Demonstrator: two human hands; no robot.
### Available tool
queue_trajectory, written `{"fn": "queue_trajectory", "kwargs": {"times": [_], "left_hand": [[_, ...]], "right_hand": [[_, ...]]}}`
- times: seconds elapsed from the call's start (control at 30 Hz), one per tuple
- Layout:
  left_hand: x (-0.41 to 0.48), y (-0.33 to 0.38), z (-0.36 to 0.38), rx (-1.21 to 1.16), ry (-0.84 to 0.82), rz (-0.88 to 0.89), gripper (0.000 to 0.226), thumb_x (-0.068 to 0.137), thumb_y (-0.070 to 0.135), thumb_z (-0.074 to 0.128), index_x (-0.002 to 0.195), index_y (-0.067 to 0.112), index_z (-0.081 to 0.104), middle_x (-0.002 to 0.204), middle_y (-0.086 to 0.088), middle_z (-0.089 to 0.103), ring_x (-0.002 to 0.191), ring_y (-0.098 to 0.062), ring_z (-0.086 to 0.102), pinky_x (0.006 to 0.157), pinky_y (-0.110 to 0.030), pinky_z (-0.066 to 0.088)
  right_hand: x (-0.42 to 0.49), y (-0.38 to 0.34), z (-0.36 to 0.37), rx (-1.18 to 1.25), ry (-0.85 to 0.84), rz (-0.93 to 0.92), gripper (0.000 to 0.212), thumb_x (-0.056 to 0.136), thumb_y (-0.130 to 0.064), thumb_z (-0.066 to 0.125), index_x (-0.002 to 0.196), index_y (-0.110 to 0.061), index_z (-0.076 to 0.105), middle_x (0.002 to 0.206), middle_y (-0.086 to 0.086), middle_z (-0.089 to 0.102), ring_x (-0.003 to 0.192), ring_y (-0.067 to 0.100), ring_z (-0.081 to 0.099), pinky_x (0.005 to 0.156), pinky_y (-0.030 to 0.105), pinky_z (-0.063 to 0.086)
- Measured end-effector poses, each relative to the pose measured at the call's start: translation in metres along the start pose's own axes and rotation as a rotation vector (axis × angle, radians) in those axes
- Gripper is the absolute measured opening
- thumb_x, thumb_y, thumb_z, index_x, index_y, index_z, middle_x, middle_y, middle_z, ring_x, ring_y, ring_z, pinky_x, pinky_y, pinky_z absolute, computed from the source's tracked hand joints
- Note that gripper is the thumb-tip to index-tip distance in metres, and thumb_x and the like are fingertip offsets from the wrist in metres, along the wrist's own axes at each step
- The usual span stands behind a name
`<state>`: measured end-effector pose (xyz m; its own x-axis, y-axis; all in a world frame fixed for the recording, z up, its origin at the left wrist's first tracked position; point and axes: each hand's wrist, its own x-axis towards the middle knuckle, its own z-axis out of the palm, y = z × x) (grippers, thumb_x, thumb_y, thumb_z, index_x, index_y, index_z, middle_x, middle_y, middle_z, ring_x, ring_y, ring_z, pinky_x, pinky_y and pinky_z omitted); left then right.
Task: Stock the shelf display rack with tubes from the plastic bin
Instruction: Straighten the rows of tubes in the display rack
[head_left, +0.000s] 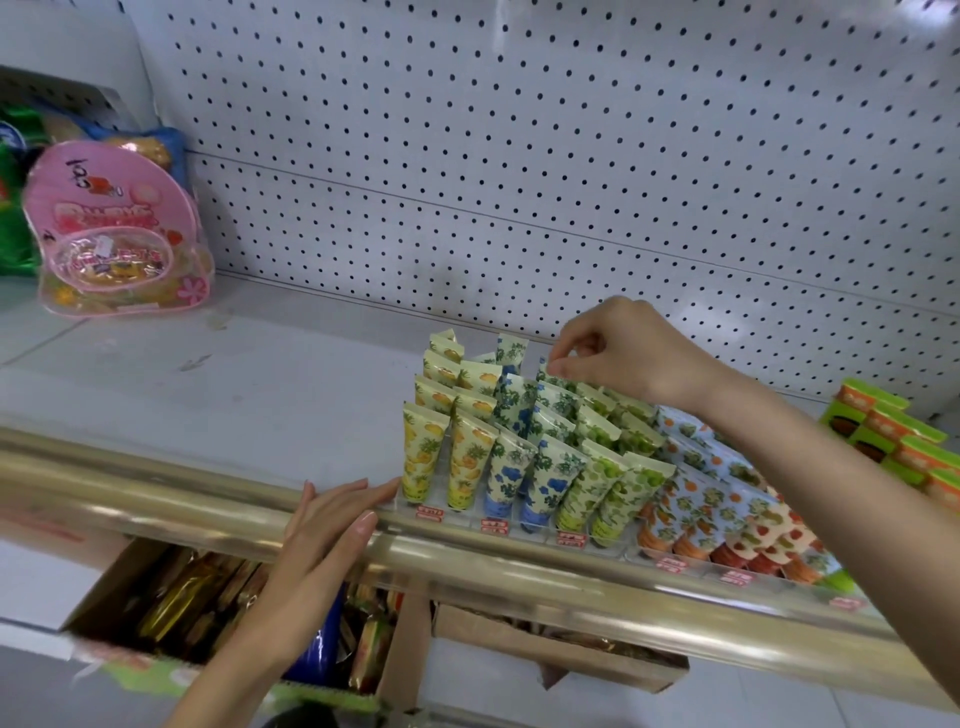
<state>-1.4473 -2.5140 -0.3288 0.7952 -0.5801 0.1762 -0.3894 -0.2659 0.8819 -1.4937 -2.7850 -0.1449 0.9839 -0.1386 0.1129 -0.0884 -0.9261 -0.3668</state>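
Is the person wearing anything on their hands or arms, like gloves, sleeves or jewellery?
No. The left hand and right hand are bare: no gloves, rings or bracelets show. The left forearm and right forearm are uncovered to the picture's edge, with no sleeve or watch in view. The left hand's nails look plain and fairly long.

Rear-row cream plastic tube with green leaf print (542, 376): only the top crimp shows. The right hand (623, 353) pinching it and the tubes in front cover the rest.
Small red price labels (571, 539) on the clear rack front: print too small to read.
Brown cardboard box (561, 652) below the shelf: contents hidden behind the gold metal rail (156, 483).
Orange-and-green cartons (904, 441): stack cut by the right edge.
Green packets (15, 234), far left: blurred and cut off.
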Motion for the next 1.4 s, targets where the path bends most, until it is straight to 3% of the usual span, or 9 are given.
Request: {"fn": "queue_trajectory", "kwargs": {"times": [0.2, 0.3, 0.4, 0.57, 0.8, 1.0, 1.3, 1.4], "left_hand": [[0.001, 0.0, 0.0, 0.002, 0.004, -0.015, 0.047, 0.073, 0.083, 0.024, 0.117, 0.073, 0.039, 0.124, 0.049, 0.042, 0.126, 0.023, 0.024, 0.103, 0.001, -0.009], [0.001, 0.001, 0.0, 0.004, 0.002, -0.014, 0.044, 0.077, 0.074, 0.027, 0.12, 0.07, 0.038, 0.124, 0.048, 0.043, 0.126, 0.024, 0.024, 0.103, 0.002, -0.008], [0.001, 0.001, 0.0, 0.011, 0.015, 0.002, 0.048, 0.075, 0.081, 0.025, 0.121, 0.07, 0.037, 0.125, 0.048, 0.043, 0.126, 0.024, 0.023, 0.103, 0.002, -0.008], [0.002, 0.0, 0.001, 0.005, 0.023, 0.005, 0.044, 0.079, 0.07, 0.028, 0.122, 0.068, 0.038, 0.125, 0.046, 0.045, 0.127, 0.022, 0.025, 0.104, 0.001, -0.007], [0.001, 0.002, 0.002, 0.005, 0.023, -0.005, 0.043, 0.078, 0.071, 0.028, 0.121, 0.07, 0.036, 0.124, 0.049, 0.042, 0.125, 0.026, 0.023, 0.102, 0.003, -0.007], [0.001, 0.006, 0.002, 0.012, 0.02, -0.02, 0.043, 0.076, 0.069, 0.027, 0.119, 0.073, 0.031, 0.12, 0.056, 0.037, 0.121, 0.031, 0.02, 0.099, 0.005, -0.008], [0.002, 0.0, 0.003, 0.02, 0.026, -0.015, 0.042, 0.078, 0.07, 0.027, 0.119, 0.072, 0.036, 0.124, 0.05, 0.04, 0.125, 0.025, 0.023, 0.103, 0.001, -0.008], [0.002, 0.0, 0.003, 0.021, 0.03, -0.02, 0.042, 0.077, 0.072, 0.027, 0.118, 0.072, 0.036, 0.123, 0.051, 0.04, 0.125, 0.026, 0.022, 0.103, 0.001, -0.008]], "right_hand": [[0.043, 0.0, 0.013, -0.098, -0.16, -0.002, 0.008, 0.083, -0.021, 0.071, 0.083, -0.014, 0.075, 0.037, -0.016, 0.049, 0.042, -0.001, 0.043, 0.048, 0.013, 0.027], [0.051, 0.005, 0.013, -0.099, -0.24, -0.005, 0.01, 0.081, -0.021, 0.072, 0.084, -0.013, 0.076, 0.038, -0.02, 0.05, 0.042, -0.006, 0.045, 0.052, 0.018, 0.03], [0.053, 0.009, 0.014, -0.076, -0.286, -0.014, 0.009, 0.081, -0.021, 0.073, 0.085, -0.013, 0.076, 0.04, -0.027, 0.05, 0.043, -0.009, 0.045, 0.056, 0.02, 0.034], [0.055, 0.011, 0.019, -0.028, -0.293, -0.017, 0.005, 0.08, -0.021, 0.074, 0.077, -0.017, 0.074, 0.042, -0.017, 0.05, 0.042, -0.001, 0.042, 0.057, 0.021, 0.035], [0.055, 0.006, 0.019, -0.028, -0.322, -0.076, 0.007, 0.081, -0.02, 0.073, 0.075, -0.022, 0.072, 0.053, -0.006, 0.05, 0.045, 0.003, 0.038, 0.052, 0.015, 0.032], [0.05, 0.002, 0.018, -0.036, -0.31, -0.137, 0.008, 0.081, -0.022, 0.074, 0.074, -0.026, 0.072, 0.079, 0.018, 0.066, 0.059, 0.012, 0.042, 0.054, 0.011, 0.033], [0.036, -0.012, 0.015, -0.124, -0.299, -0.2, 0.006, 0.083, -0.022, 0.071, 0.084, -0.018, 0.074, 0.084, 0.005, 0.067, 0.065, 0.006, 0.049, 0.066, -0.001, 0.03], [0.035, -0.014, 0.014, -0.186, -0.288, -0.204, 0.009, 0.084, -0.026, 0.069, 0.084, -0.018, 0.073, 0.082, 0.001, 0.067, 0.063, 0.004, 0.049, 0.074, 0.01, 0.023]]}}
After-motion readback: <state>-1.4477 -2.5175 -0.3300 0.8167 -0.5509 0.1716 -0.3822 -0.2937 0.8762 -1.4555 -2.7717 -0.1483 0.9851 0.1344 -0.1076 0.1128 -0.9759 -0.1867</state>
